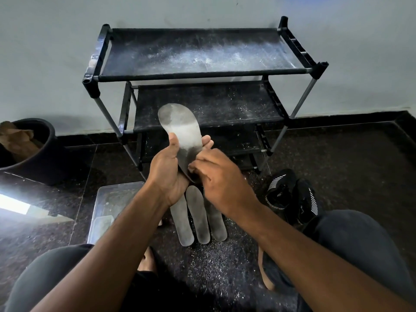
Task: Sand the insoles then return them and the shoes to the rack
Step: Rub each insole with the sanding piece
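My left hand (171, 167) grips a grey insole (182, 129) from below, thumb on its left edge, toe end pointing up toward the rack. My right hand (216, 174) is curled against the insole's heel end, blurred; whatever it pinches is hidden. Three more grey insoles (200, 221) lie side by side on the dark floor beneath my hands. Black shoes with white stripes (292, 197) sit on the floor at the right. The black rack (202, 73) stands against the wall, its shelves dusted white and bare.
A clear plastic box (112, 206) lies on the floor at the left of the insoles. A black bucket (29, 152) holding brown scraps stands at far left. Sanding dust covers the floor between my knees.
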`<state>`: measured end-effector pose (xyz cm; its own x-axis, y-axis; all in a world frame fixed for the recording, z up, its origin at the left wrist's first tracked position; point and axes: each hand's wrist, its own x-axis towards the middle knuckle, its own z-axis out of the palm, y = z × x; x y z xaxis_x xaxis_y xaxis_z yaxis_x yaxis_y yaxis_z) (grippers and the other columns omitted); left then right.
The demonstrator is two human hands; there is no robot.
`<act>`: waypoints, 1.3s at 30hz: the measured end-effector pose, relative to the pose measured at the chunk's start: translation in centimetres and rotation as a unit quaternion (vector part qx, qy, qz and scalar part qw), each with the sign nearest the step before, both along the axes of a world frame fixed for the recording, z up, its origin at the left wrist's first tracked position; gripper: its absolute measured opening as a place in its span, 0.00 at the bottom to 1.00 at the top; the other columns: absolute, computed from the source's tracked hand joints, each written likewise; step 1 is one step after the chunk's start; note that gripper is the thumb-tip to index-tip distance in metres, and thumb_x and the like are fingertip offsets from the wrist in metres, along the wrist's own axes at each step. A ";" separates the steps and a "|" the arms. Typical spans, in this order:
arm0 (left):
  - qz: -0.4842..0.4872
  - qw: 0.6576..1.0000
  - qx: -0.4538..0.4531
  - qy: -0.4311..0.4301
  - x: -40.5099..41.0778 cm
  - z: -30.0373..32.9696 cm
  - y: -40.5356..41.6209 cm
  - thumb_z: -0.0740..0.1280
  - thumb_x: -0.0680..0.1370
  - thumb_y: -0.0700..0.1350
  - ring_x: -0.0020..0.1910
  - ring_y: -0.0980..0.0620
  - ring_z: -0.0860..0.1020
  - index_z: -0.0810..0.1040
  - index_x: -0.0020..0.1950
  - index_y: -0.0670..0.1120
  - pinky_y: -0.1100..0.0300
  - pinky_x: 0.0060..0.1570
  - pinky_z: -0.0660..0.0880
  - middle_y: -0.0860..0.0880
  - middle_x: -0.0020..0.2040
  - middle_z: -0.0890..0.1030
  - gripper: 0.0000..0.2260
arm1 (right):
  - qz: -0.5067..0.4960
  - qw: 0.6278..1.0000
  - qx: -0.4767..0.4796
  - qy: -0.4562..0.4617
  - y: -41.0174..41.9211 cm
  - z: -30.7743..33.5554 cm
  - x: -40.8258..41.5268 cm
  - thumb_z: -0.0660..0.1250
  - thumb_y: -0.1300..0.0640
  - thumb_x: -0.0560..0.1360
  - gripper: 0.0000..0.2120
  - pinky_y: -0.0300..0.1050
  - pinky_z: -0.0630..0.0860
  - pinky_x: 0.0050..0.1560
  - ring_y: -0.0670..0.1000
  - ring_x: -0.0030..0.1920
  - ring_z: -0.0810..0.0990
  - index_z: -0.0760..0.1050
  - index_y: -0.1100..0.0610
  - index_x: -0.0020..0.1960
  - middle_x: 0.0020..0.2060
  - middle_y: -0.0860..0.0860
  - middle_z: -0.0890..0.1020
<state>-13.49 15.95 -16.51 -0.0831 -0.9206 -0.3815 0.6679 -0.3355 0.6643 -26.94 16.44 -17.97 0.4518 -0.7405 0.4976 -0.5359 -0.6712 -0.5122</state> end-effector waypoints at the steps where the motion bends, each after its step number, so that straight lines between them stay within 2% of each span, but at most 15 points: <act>1: 0.000 1.000 -0.001 0.004 0.0 0.0 -0.1 0.48 0.88 0.59 0.68 0.44 0.80 0.74 0.69 0.33 0.51 0.67 0.75 0.38 0.67 0.81 0.32 | 0.009 1.000 -0.001 0.002 0.0 0.0 0.0 0.67 0.72 0.76 0.06 0.30 0.70 0.56 0.48 0.49 0.74 0.82 0.66 0.48 0.45 0.54 0.79; 4: -0.008 1.000 -0.007 0.017 0.0 0.0 -0.2 0.48 0.88 0.59 0.73 0.43 0.75 0.77 0.66 0.34 0.45 0.75 0.69 0.37 0.67 0.81 0.31 | -0.048 0.999 -0.001 -0.017 -1.5 0.1 -0.7 0.68 0.72 0.75 0.06 0.39 0.75 0.55 0.50 0.51 0.76 0.82 0.65 0.48 0.46 0.54 0.80; 6: -0.006 1.000 -0.012 0.012 0.1 0.2 -0.3 0.48 0.88 0.59 0.70 0.45 0.76 0.77 0.66 0.35 0.44 0.75 0.69 0.38 0.66 0.82 0.31 | -0.060 0.998 0.002 -0.020 -1.6 0.3 -0.8 0.68 0.72 0.74 0.06 0.45 0.77 0.51 0.52 0.49 0.77 0.82 0.65 0.48 0.46 0.55 0.80; 9: 0.001 1.000 -0.010 -0.007 0.3 0.3 -0.3 0.46 0.88 0.59 0.69 0.46 0.79 0.76 0.67 0.35 0.50 0.71 0.73 0.39 0.64 0.83 0.31 | 0.002 1.000 0.001 0.015 0.0 0.4 0.0 0.68 0.73 0.73 0.08 0.44 0.76 0.52 0.53 0.49 0.76 0.82 0.66 0.49 0.46 0.55 0.80; 12: -0.005 1.000 -0.012 0.002 0.4 0.4 -0.3 0.46 0.88 0.59 0.68 0.46 0.80 0.76 0.67 0.36 0.50 0.68 0.75 0.40 0.65 0.83 0.31 | -0.030 0.999 -0.006 -0.011 -0.9 0.4 -0.5 0.68 0.73 0.74 0.07 0.44 0.76 0.51 0.52 0.48 0.76 0.82 0.65 0.48 0.46 0.54 0.80; 14: -0.014 1.000 -0.018 0.000 0.4 0.5 -0.4 0.46 0.88 0.59 0.67 0.47 0.80 0.76 0.68 0.36 0.48 0.71 0.73 0.40 0.65 0.83 0.31 | -0.058 0.998 -0.002 -0.037 -1.4 0.5 -0.8 0.67 0.72 0.74 0.06 0.46 0.77 0.50 0.52 0.48 0.77 0.82 0.65 0.47 0.46 0.54 0.80; 16: -0.016 1.000 -0.019 0.004 0.6 0.5 -0.4 0.45 0.87 0.60 0.66 0.48 0.81 0.76 0.67 0.37 0.48 0.74 0.69 0.41 0.65 0.83 0.31 | -0.030 0.999 0.005 -0.031 -0.6 0.6 -0.3 0.67 0.73 0.75 0.07 0.46 0.77 0.50 0.52 0.48 0.77 0.82 0.66 0.48 0.45 0.54 0.80; 19: -0.007 0.999 -0.022 0.031 1.1 0.2 -0.7 0.45 0.87 0.60 0.71 0.46 0.78 0.73 0.71 0.36 0.48 0.76 0.68 0.40 0.69 0.80 0.31 | 0.004 0.999 0.011 -0.040 0.4 0.3 0.2 0.68 0.72 0.75 0.06 0.43 0.77 0.52 0.52 0.48 0.78 0.82 0.66 0.48 0.45 0.55 0.80; 24: 0.003 0.998 -0.035 0.048 1.3 0.2 -1.0 0.46 0.87 0.60 0.74 0.44 0.74 0.68 0.76 0.35 0.49 0.69 0.75 0.39 0.72 0.78 0.32 | -0.043 0.995 0.017 -0.084 -0.4 0.5 0.1 0.70 0.72 0.74 0.05 0.45 0.78 0.50 0.52 0.47 0.80 0.83 0.66 0.48 0.45 0.55 0.81; 28: 0.008 0.998 -0.033 0.050 1.4 -0.1 -1.0 0.45 0.87 0.60 0.73 0.43 0.75 0.69 0.74 0.34 0.48 0.70 0.73 0.38 0.71 0.78 0.32 | 0.000 0.996 0.025 -0.087 0.6 0.3 0.6 0.71 0.69 0.74 0.04 0.45 0.79 0.51 0.52 0.47 0.80 0.83 0.66 0.48 0.44 0.55 0.81; 32: 0.004 0.998 -0.030 0.054 1.2 0.3 -1.1 0.45 0.88 0.59 0.74 0.44 0.74 0.68 0.75 0.34 0.48 0.68 0.74 0.38 0.71 0.78 0.32 | -0.050 0.992 0.028 -0.109 -0.4 0.4 0.0 0.70 0.71 0.74 0.05 0.46 0.79 0.49 0.51 0.48 0.81 0.83 0.65 0.48 0.45 0.53 0.81; 36: 0.020 0.997 -0.029 0.072 1.4 0.1 -1.1 0.45 0.88 0.59 0.74 0.42 0.74 0.67 0.76 0.33 0.48 0.70 0.74 0.37 0.72 0.77 0.32 | 0.002 0.996 0.010 -0.088 1.2 0.4 0.9 0.70 0.70 0.75 0.05 0.44 0.78 0.53 0.52 0.48 0.79 0.83 0.66 0.50 0.46 0.55 0.81; 39: 0.003 0.997 -0.029 0.073 1.2 0.1 -0.9 0.45 0.88 0.59 0.75 0.42 0.73 0.69 0.74 0.34 0.47 0.70 0.75 0.37 0.71 0.77 0.32 | -0.036 0.994 0.005 -0.100 0.0 0.2 0.2 0.69 0.70 0.75 0.05 0.46 0.78 0.51 0.52 0.48 0.79 0.82 0.65 0.49 0.45 0.54 0.81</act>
